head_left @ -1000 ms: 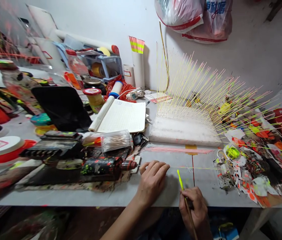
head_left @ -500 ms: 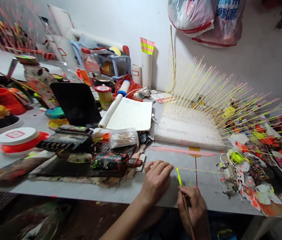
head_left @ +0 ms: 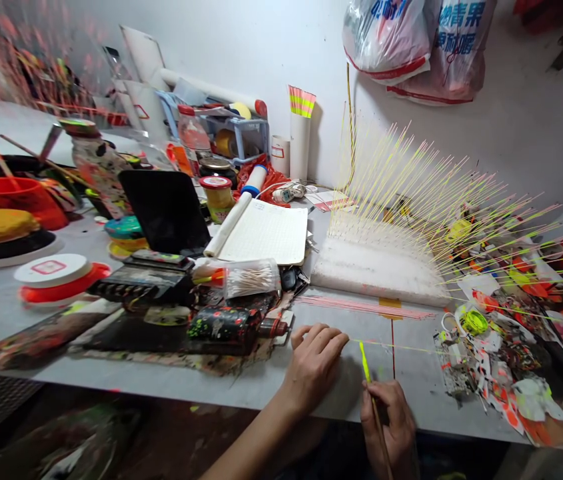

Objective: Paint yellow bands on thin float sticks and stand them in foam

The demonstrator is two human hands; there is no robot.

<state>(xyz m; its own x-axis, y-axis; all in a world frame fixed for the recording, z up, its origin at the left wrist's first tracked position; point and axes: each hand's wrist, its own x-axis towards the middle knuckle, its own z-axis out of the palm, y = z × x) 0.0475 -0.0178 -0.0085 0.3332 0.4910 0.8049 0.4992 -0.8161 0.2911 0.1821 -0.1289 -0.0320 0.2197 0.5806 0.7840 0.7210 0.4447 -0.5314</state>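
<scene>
My right hand (head_left: pixel 389 427) is closed round the wooden handle of a paintbrush (head_left: pixel 366 365), whose tip is coated in bright yellow paint. That tip meets or nearly meets a thin stick (head_left: pixel 404 346), partly yellow, lying sideways just above the table. At the stick's left end, my left hand (head_left: pixel 315 357) pinches it between curled fingers; the exact grip is hidden. Behind my hands, several thin pink sticks (head_left: pixel 361 305) lie in a bundle. Beyond them a white foam block (head_left: pixel 376 270) holds a dense fan of upright yellow and pink sticks (head_left: pixel 411 180).
Paint scraps and litter (head_left: pixel 501 360) heap at the right. Left of my hands are a paint-spotted black bottle (head_left: pixel 224 323), a cotton swab pack (head_left: pixel 251 278), an open notebook (head_left: pixel 271 233) and a black panel (head_left: pixel 164 210). The table's front edge (head_left: pixel 161 395) runs below my forearm.
The whole view has shifted, so most things sit slightly further right. The brush tip has moved slightly right along the stick. Both hands keep their holds.
</scene>
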